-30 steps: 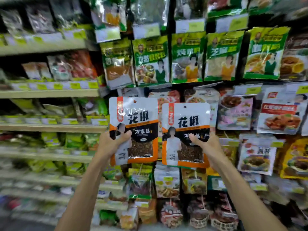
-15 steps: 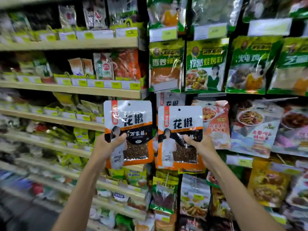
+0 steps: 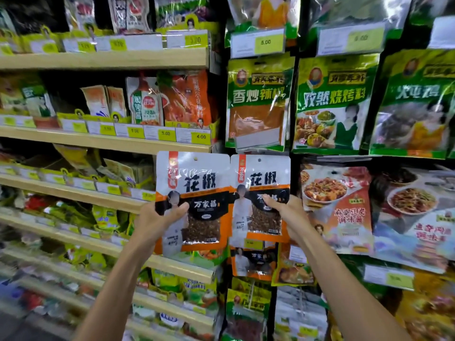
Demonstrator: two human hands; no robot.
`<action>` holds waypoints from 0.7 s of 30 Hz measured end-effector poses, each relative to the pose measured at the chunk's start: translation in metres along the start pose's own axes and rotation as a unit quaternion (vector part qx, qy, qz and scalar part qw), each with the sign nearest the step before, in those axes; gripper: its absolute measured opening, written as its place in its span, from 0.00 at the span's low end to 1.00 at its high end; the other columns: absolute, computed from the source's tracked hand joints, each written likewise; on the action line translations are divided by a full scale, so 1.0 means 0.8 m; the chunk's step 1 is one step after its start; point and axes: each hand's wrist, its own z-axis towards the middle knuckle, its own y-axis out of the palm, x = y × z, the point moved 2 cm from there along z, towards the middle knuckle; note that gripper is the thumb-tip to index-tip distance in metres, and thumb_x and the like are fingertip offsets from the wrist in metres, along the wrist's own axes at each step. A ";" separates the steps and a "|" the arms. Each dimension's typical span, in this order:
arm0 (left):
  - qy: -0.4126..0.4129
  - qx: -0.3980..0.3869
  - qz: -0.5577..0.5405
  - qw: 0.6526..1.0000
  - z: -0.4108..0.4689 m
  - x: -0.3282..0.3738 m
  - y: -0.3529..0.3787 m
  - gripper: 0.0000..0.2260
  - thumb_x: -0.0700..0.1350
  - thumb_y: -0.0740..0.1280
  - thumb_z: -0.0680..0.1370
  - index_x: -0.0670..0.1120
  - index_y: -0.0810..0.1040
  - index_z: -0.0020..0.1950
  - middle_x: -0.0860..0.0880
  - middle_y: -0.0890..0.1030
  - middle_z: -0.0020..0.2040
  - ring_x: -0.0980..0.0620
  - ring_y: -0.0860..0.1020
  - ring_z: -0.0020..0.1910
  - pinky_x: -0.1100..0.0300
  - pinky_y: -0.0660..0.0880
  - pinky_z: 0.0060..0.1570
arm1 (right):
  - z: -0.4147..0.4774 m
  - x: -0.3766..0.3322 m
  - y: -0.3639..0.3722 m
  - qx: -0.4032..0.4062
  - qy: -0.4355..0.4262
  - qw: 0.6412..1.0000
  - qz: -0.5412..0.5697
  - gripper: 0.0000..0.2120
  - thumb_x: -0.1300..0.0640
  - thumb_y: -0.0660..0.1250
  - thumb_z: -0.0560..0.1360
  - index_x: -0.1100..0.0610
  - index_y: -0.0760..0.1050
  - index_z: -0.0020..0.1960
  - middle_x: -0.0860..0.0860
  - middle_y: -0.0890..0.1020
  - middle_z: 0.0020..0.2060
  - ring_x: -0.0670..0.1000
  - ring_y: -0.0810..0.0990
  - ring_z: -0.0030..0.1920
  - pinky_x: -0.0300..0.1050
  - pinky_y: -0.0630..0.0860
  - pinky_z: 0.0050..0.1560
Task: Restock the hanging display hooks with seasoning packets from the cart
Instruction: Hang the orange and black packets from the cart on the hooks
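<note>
Two bare forearms rise from the bottom edge toward the middle of a shop aisle. The left hand grips the left peppercorn packet at its lower left side, with the thumb pressed across the front and the fingers hidden behind. The right hand holds the right peppercorn packet the same way at its lower right side, thumb on the front. Both packets are white, orange and black with a clear window of dark peppercorns. They are held upright side by side with their inner edges touching, and each has a small hang hole near the top.

Just behind and below the right packet, a matching packet hangs on the hanging display, a dark panel filling the right half of the view. Whether the right packet is already on a hook cannot be told. Right of it hang red and white sauce packets. In the row above hang green seasoning packets, with yellow price cards above them.

To the left, pale wooden shelves run back into the aisle, crowded with pouches and fronted by yellow price tags. The lower shelves are blurred.
</note>
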 end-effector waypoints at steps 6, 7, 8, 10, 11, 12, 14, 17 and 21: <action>0.042 -0.029 -0.008 0.999 0.035 -0.010 0.010 0.18 0.43 0.73 0.73 0.51 0.68 0.29 0.58 0.69 0.22 0.63 0.69 0.22 0.72 0.66 0.24 | 0.018 0.004 0.006 0.050 -0.017 0.999 0.004 0.37 0.50 0.75 0.70 0.56 0.63 0.75 0.52 0.69 0.72 0.54 0.67 0.72 0.58 0.65 0.71; 0.047 -0.040 -0.012 0.998 0.041 -0.009 0.012 0.15 0.42 0.73 0.73 0.50 0.71 0.30 0.59 0.71 0.22 0.64 0.71 0.23 0.73 0.66 0.24 | 0.018 0.005 0.007 0.057 -0.020 0.998 0.003 0.37 0.50 0.75 0.70 0.55 0.63 0.75 0.52 0.69 0.72 0.53 0.67 0.72 0.58 0.65 0.71; 0.051 -0.054 -0.014 0.997 0.045 -0.008 0.014 0.15 0.42 0.72 0.73 0.52 0.73 0.29 0.59 0.72 0.22 0.64 0.71 0.23 0.73 0.66 0.24 | 0.017 0.006 0.008 0.064 -0.016 0.998 0.001 0.37 0.50 0.75 0.70 0.55 0.63 0.74 0.52 0.70 0.71 0.53 0.68 0.71 0.58 0.65 0.71; 0.059 -0.078 -0.019 0.995 0.051 -0.007 0.017 0.21 0.42 0.72 0.74 0.55 0.72 0.24 0.60 0.70 0.21 0.65 0.70 0.22 0.74 0.65 0.23 | 0.014 0.010 0.010 0.076 0.000 0.997 0.003 0.34 0.50 0.75 0.70 0.56 0.67 0.72 0.53 0.74 0.68 0.54 0.71 0.68 0.58 0.67 0.70; 0.060 -0.083 -0.026 0.994 0.054 -0.008 0.016 0.22 0.42 0.72 0.74 0.55 0.70 0.22 0.60 0.69 0.20 0.65 0.69 0.21 0.75 0.65 0.23 | 0.013 0.013 0.011 0.081 0.008 0.997 0.007 0.32 0.50 0.75 0.70 0.56 0.70 0.70 0.54 0.76 0.65 0.54 0.73 0.67 0.58 0.68 0.69; 0.060 -0.087 -0.034 0.994 0.056 -0.008 0.015 0.23 0.42 0.72 0.73 0.55 0.67 0.22 0.60 0.68 0.20 0.65 0.68 0.21 0.75 0.64 0.24 | 0.013 0.015 0.012 0.084 0.013 0.996 0.008 0.30 0.50 0.75 0.70 0.57 0.71 0.68 0.54 0.78 0.63 0.55 0.74 0.66 0.57 0.69 0.68; 0.059 -0.095 -0.049 0.993 0.061 -0.009 0.015 0.24 0.42 0.73 0.73 0.55 0.64 0.24 0.59 0.67 0.20 0.64 0.67 0.21 0.75 0.63 0.24 | 0.016 0.016 0.017 0.090 0.014 0.996 0.000 0.26 0.51 0.75 0.70 0.57 0.74 0.65 0.52 0.79 0.61 0.54 0.75 0.64 0.55 0.69 0.67; 0.052 -0.098 -0.053 0.992 0.064 -0.011 0.020 0.20 0.43 0.74 0.72 0.54 0.68 0.25 0.59 0.70 0.22 0.63 0.69 0.24 0.72 0.67 0.27 | 0.032 0.016 0.018 0.104 0.037 0.994 0.006 0.29 0.52 0.75 0.70 0.60 0.72 0.67 0.55 0.78 0.63 0.55 0.74 0.65 0.56 0.67 0.70; 0.044 -0.098 -0.052 0.993 0.067 -0.010 0.026 0.18 0.43 0.75 0.71 0.51 0.71 0.25 0.58 0.69 0.23 0.59 0.69 0.27 0.65 0.67 0.30 | 0.063 0.016 0.015 0.122 0.074 0.990 -0.022 0.35 0.51 0.73 0.72 0.66 0.63 0.72 0.59 0.69 0.70 0.59 0.67 0.71 0.55 0.65 0.71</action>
